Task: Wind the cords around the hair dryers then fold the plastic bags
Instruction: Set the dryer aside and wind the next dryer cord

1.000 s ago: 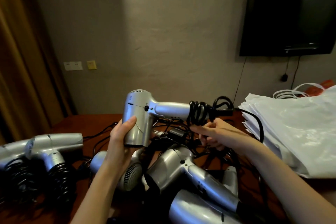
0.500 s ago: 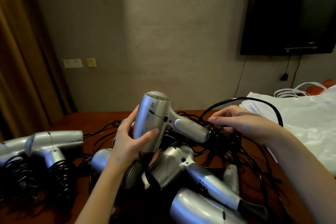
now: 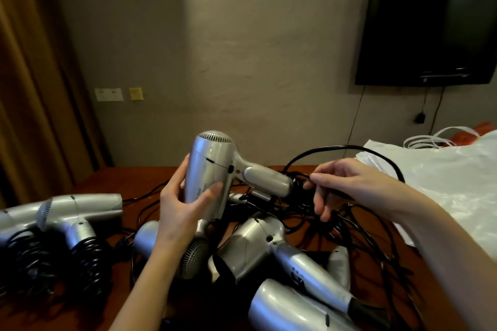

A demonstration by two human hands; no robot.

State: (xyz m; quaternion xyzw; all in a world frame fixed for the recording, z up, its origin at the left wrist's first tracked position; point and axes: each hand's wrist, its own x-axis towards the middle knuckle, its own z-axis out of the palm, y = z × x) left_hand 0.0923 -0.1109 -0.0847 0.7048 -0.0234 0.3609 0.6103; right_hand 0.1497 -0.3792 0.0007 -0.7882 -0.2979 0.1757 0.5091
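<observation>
My left hand [image 3: 179, 203] grips the barrel of a silver hair dryer [image 3: 215, 169], held upright above the pile with its handle pointing right. My right hand [image 3: 341, 183] pinches that dryer's black cord [image 3: 336, 147] close to the end of the handle; the cord arcs up and over my wrist. Below lie several more silver dryers [image 3: 271, 247] in a tangle of loose black cords [image 3: 357, 231]. Two dryers with wound cords [image 3: 78, 223] rest at the left. White plastic bags [image 3: 443, 183] are stacked at the right.
The brown table [image 3: 129, 177] reaches to a grey wall. A dark TV [image 3: 430, 32] hangs at upper right with cables below it. A brown curtain [image 3: 32, 75] hangs at the left. White strap loops [image 3: 430, 140] and something orange lie behind the bags.
The held dryer has tilted from lying sideways to upright and dropped lower. The coil that sat on its handle end a second ago has come loose; the cord now arcs over my right hand.
</observation>
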